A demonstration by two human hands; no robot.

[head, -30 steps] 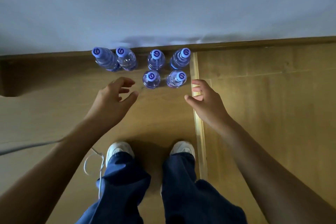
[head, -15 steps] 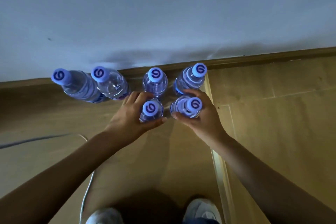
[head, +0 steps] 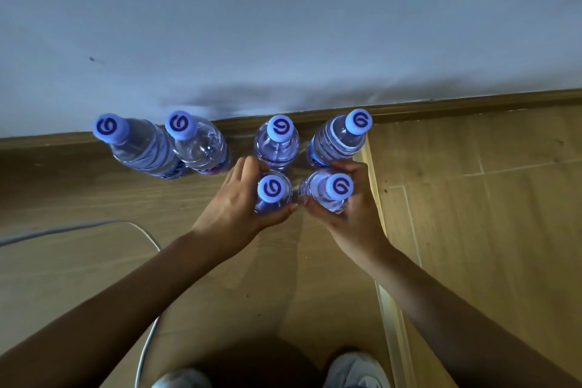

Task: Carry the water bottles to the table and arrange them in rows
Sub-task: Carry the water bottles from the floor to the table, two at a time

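Several clear water bottles with blue caps stand on the wooden floor against the wall. My left hand (head: 234,209) is wrapped around the near left bottle (head: 272,189). My right hand (head: 354,217) is wrapped around the near right bottle (head: 330,190). Behind them stand a middle bottle (head: 277,142) and a right bottle (head: 341,137). Farther left, two more bottles (head: 141,145) (head: 198,145) stand side by side. No table is in view.
A pale wall (head: 283,25) with a brown skirting board (head: 472,104) runs behind the bottles. A thin white cable (head: 148,318) curves over the floor at the left. A light strip (head: 387,293) crosses the floor on the right. My shoes (head: 356,370) are at the bottom edge.
Both hands went from hovering open above the floor to closing around the two near bottles. The view has dropped closer to the bottles.
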